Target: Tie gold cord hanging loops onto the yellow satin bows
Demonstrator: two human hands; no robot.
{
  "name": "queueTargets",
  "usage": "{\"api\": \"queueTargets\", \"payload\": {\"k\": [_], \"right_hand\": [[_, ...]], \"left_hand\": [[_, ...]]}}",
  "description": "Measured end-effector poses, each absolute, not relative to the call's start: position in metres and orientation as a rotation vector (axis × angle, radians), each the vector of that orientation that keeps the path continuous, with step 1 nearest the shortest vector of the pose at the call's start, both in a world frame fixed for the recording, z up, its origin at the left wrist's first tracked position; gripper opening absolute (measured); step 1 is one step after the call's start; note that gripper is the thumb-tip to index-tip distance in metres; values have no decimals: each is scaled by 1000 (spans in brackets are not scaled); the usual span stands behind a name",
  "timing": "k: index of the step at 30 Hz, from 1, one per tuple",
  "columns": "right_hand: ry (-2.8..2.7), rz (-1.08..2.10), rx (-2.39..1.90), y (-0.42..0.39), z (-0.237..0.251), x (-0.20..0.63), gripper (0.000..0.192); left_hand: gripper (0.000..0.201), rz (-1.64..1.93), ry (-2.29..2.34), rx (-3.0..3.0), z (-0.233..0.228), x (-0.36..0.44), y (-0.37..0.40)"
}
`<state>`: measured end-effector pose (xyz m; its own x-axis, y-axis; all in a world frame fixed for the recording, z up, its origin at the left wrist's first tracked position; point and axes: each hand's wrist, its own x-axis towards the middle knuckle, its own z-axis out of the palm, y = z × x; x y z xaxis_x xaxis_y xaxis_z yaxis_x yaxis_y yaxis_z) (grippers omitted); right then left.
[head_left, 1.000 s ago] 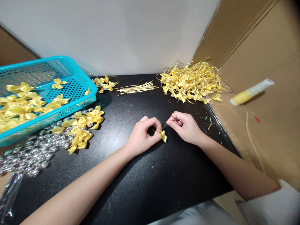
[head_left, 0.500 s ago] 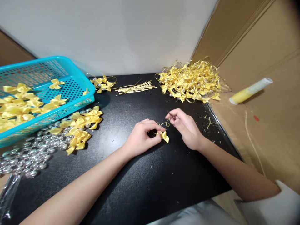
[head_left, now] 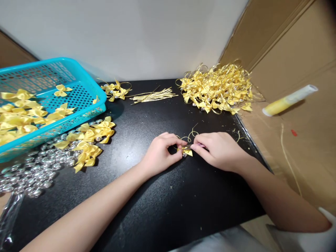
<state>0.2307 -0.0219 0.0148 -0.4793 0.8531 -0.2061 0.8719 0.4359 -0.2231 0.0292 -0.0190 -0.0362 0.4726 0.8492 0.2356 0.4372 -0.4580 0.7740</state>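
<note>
My left hand (head_left: 162,151) is closed, its thumb and fingertips pinching a small yellow ribbon bow (head_left: 188,152) just above the black table. A thin gold cord (head_left: 193,133) curls up from behind the bow, with a loose end. My right hand (head_left: 217,150) is wrapped round a small pointed metal tool (head_left: 201,144) with a pinkish handle. The tool's tip lies at the bow, close to my left fingertips; its exact kind is mostly hidden by my fingers. A shiny silver bead (head_left: 184,154) partly shows beneath the bow.
A blue basket (head_left: 90,82) holds yellow bows at the left. Silver beads (head_left: 39,171) and loose bows (head_left: 88,154) lie before it. At the back are gold cord strips (head_left: 154,95) and a heap of corded bows (head_left: 217,87). A yellow-white tube (head_left: 290,100) lies right, on cardboard.
My right hand has turned and come down beside the bow, bringing the metal tool's tip against it. My left hand keeps its pinch, almost unmoved. The view has shifted slightly.
</note>
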Motion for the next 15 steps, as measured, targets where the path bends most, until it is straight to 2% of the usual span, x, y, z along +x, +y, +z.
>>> {"api": "queueTargets", "payload": {"k": [15], "right_hand": [[2564,-435,1571,-20,14,230,33]], "left_hand": [[17,829,1068,2091,-36,30,-19]]}}
